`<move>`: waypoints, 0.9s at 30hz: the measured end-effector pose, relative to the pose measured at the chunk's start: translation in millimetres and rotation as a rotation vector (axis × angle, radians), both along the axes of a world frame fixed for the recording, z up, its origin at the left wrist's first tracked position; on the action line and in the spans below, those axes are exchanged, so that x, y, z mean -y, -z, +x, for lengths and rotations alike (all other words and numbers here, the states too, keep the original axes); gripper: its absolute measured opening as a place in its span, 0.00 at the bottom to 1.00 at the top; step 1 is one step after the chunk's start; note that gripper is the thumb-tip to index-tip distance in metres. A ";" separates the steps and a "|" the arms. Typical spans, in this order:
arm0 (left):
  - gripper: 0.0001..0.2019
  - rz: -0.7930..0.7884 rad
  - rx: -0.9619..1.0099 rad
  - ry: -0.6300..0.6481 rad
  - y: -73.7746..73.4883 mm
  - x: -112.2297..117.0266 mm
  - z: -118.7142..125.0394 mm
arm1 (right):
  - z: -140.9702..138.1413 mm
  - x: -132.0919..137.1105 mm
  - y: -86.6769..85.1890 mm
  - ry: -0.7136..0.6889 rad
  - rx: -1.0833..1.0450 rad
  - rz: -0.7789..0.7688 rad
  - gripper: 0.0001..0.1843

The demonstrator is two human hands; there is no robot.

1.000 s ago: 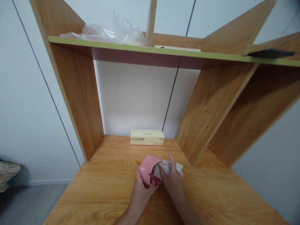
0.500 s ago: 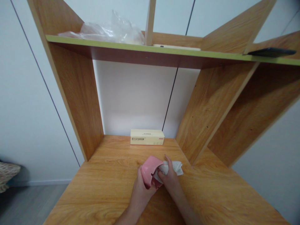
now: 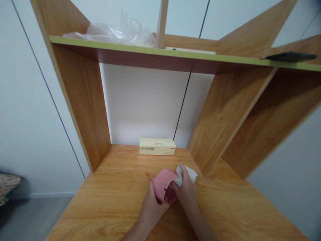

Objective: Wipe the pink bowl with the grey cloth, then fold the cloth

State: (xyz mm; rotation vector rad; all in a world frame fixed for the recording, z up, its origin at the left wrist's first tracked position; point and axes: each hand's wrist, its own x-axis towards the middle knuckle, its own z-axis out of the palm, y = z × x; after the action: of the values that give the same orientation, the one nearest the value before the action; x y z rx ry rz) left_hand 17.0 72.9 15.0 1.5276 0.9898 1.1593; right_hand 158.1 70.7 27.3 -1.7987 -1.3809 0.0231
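One wide wooden desk (image 3: 105, 197) spreads under our hands, with a long shelf (image 3: 188, 56) above it. On the shelf's left part lies a crumpled clear plastic bag (image 3: 115, 35). Beyond our hands, at the back of the desk, we see a cream box (image 3: 157, 147). Our left hand (image 3: 154, 207) is curled around a pink container (image 3: 162, 182), clasping its left and near side; the container is between our hands, tilted, its notched opening towards the right one. Our right hand (image 3: 186, 190), partly closed with one finger raised, grips a pale cloth (image 3: 191, 172) beside the rim and hides part of it. We cannot tell whether the right thumb touches the container.
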 end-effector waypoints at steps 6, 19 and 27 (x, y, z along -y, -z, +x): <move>0.29 -0.043 0.036 -0.021 0.7 -0.3 -5.0 | 2.9 0.2 1.8 -0.022 -0.117 -0.047 0.32; 0.28 -0.001 0.147 0.026 12.2 0.5 -1.8 | -23.1 3.8 -4.8 -0.112 -0.396 0.064 0.29; 0.19 -0.050 -0.013 -0.099 3.0 0.7 -1.7 | -11.3 3.5 -7.6 0.061 -0.096 0.027 0.28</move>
State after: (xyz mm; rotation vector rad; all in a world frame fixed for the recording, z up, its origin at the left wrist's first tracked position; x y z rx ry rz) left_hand 15.3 72.2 12.0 1.4626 1.1051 1.1861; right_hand 146.9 67.2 34.9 -1.7933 -1.2526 0.0578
